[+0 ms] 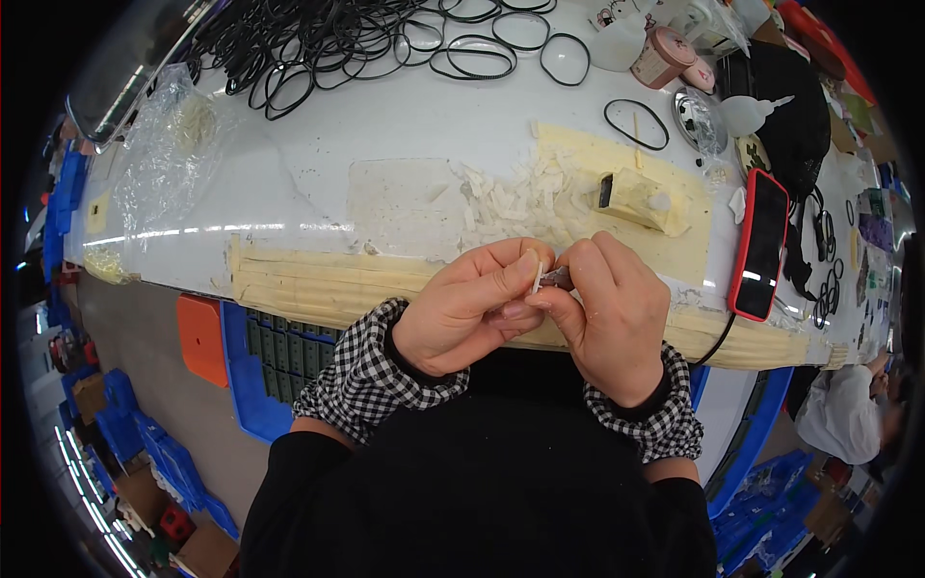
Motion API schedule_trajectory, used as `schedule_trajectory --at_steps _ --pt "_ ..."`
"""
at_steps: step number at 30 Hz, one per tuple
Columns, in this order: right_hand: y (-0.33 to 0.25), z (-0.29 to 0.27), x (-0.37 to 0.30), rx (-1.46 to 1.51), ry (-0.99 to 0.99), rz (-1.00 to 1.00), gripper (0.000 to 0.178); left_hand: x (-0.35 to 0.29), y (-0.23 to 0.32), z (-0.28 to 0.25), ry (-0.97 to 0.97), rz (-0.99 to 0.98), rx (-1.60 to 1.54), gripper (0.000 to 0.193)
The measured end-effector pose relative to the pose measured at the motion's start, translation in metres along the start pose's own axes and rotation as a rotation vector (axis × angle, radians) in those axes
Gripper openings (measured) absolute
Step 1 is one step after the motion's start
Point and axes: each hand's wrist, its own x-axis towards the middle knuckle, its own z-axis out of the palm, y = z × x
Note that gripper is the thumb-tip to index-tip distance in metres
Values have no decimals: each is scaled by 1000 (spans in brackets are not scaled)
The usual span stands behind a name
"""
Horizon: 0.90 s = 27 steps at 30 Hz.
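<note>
Just above the table's front edge, my two hands meet at the fingertips. My left hand (458,313) pinches a small white strip (538,277) between thumb and index finger. In the closed fingers of my right hand (617,313) is a small grey, metallic-looking piece (556,277), pressed against or right beside the strip. Fingers cover most of both, so their exact kind does not show. Beyond the hands lie torn whitish scraps (511,197). To their right, a block wrapped in cream tape (636,200) rests on a cream sheet (689,246).
Black rubber rings (472,58) are heaped at the far left and middle. A phone in a red case (759,246) lies right, its cable hanging over the taped table edge (318,279). Clear plastic wrap (173,144) lies left. Blue crates (258,385) stand below the table.
</note>
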Motion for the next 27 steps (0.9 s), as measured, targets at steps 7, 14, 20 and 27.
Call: schedule_trajectory --at_steps 7,14,20,27 --pt "2 0 -1 26 -15 5 34 0 1 2 12 -1 16 19" --pt "14 -7 -6 162 104 213 24 -5 12 9 322 211 303 21" --pt "24 8 -11 21 88 208 18 -5 17 3 380 302 276 21" --pt "14 18 -4 -26 -23 199 22 -8 17 3 384 328 231 27"
